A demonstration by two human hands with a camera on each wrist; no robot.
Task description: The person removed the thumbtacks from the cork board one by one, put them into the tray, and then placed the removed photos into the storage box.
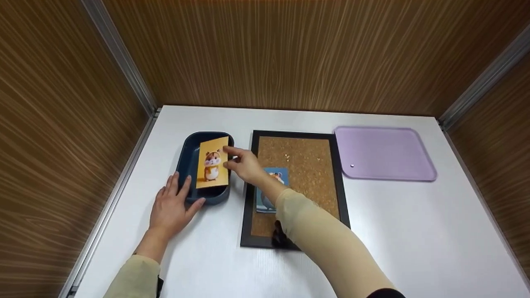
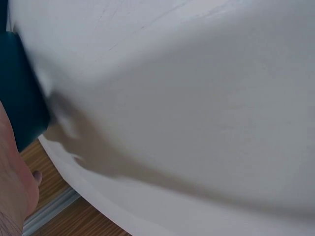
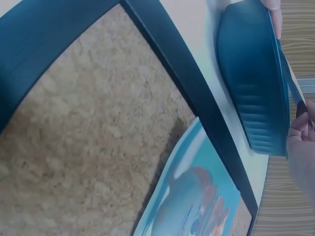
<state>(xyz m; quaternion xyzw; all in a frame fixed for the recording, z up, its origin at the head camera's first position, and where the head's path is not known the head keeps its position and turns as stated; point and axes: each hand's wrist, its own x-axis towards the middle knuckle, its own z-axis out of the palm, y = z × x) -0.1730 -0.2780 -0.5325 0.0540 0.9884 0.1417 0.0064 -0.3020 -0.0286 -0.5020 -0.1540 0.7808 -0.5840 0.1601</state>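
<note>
- Yellow card (image 1: 213,165) with a cartoon animal, its right edge pinched between thumb and forefinger of the right hand (image 1: 247,167); how that hand's other fingers lie, I cannot tell;
- the card is tilted over the opening of a dark blue dish (image 1: 216,200); whether it touches the dish inside, I cannot tell;
- left hand (image 1: 171,209) at the dish's near left corner, fingers spread, fingertips at the rim;
- right sleeve (image 1: 327,231), beige, crossing a black-framed cork board (image 1: 316,182); the board lies just right of the dish, apart from it;
- on the board's left part, a blue card (image 1: 264,202), partly hidden in the head view by the right wrist;
- tiny gold-coloured bits (image 1: 287,157) on the upper cork, too small to make out;
- lilac tray (image 1: 385,153) right of the board, their edges close together; one tiny silvery bit (image 1: 352,166) near its near left corner;
- white table (image 1: 397,223) beneath; wood-grain panels (image 1: 265,54) at the back and both sides.
</note>
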